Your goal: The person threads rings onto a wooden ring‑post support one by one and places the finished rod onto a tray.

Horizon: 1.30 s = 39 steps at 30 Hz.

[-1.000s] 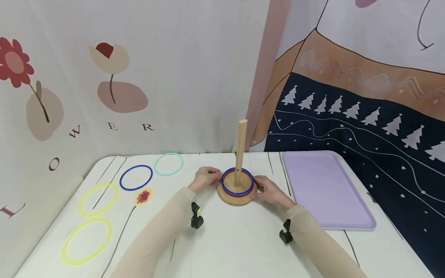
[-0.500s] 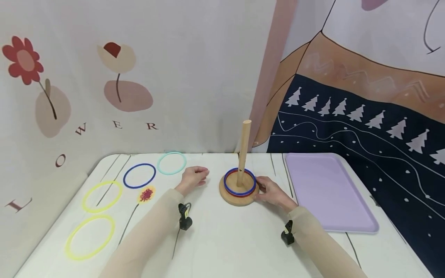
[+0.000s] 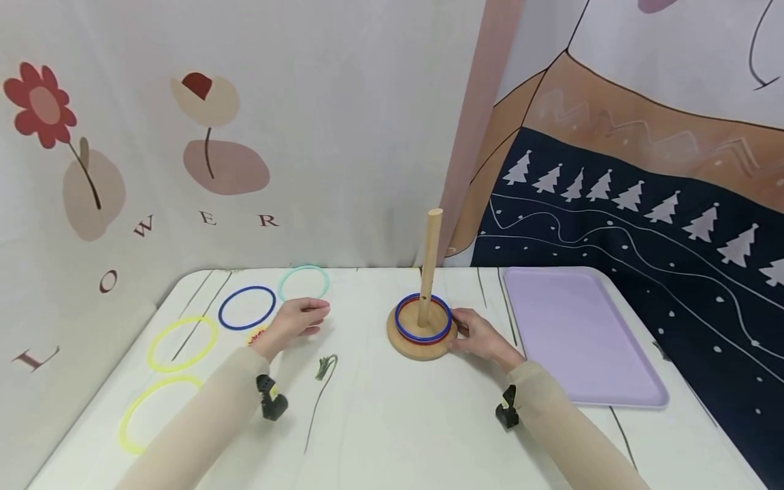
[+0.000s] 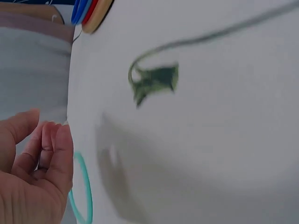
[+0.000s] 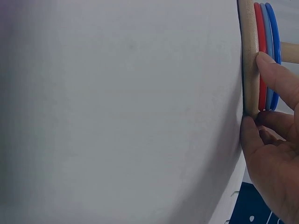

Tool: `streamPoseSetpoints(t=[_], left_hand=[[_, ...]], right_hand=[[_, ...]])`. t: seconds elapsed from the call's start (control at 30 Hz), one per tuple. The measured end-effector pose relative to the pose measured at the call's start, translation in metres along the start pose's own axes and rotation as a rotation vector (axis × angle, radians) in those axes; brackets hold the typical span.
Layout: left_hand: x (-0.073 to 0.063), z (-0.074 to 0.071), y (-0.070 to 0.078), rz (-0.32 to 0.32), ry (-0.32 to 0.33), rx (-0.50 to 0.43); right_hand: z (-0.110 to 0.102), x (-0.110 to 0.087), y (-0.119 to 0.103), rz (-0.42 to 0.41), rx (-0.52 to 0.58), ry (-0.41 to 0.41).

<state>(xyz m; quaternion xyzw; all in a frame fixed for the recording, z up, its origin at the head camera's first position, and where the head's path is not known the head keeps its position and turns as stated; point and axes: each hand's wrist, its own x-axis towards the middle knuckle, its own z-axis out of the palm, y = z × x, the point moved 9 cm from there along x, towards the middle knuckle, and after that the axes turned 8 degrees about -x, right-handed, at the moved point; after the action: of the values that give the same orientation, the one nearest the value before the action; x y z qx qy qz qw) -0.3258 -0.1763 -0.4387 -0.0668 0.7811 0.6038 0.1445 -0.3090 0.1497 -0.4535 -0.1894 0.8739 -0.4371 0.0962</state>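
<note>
A wooden ring-toss stand (image 3: 409, 349) with an upright peg (image 3: 431, 252) is at the table's middle. Round the peg lie stacked rings: a red ring (image 5: 261, 42), a light blue ring (image 5: 266, 28) and a dark blue ring (image 5: 277, 42) on top. My right hand (image 3: 480, 335) grips the right edge of the stand's base, thumb and fingers at its rim. My left hand (image 3: 294, 322) holds nothing, its fingers loosely bent, just in front of the turquoise ring (image 3: 304, 267). Left of it lies another dark blue ring (image 3: 223, 318).
Two yellow rings (image 3: 151, 350) lie at the table's left, the nearer one partly hidden by my left sleeve (image 3: 202, 415). A lilac tray (image 3: 569, 333) lies to the right. A fabric backdrop (image 3: 343, 136) stands behind the table, which has printed flowers and lines.
My left hand has let go of the stand's left side and moved left toward the turquoise ring. My right hand stays at the base. The view has shifted slightly.
</note>
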Motion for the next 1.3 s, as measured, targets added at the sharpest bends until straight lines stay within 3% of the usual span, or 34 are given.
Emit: streamPoseSetpoints(t=[0.4, 0.7, 0.93, 1.03, 1.13, 1.3], left_hand=[[-0.044, -0.079, -0.023, 0.012, -0.025, 0.063], [-0.069, -0.125, -0.048, -0.020, -0.026, 0.109], [-0.084, -0.158, -0.062, -0.012, 0.008, 0.034], [-0.090, -0.173, -0.067, -0.001, 0.053, 0.024], [-0.096, -0.189, -0.073, -0.006, 0.091, 0.047], [-0.106, -0.213, -0.087, -0.084, 0.120, 0.134]], right_hand=[[0.001, 0.002, 0.006, 0.045, -0.026, 0.007], [0.000, -0.001, 0.003, 0.042, -0.010, 0.007], [-0.002, -0.002, 0.003, 0.024, -0.039, 0.009], [-0.003, -0.003, 0.001, -0.001, -0.046, 0.011], [-0.003, -0.003, 0.001, 0.002, -0.037, 0.011], [-0.003, -0.002, 0.001, 0.024, -0.038, 0.009]])
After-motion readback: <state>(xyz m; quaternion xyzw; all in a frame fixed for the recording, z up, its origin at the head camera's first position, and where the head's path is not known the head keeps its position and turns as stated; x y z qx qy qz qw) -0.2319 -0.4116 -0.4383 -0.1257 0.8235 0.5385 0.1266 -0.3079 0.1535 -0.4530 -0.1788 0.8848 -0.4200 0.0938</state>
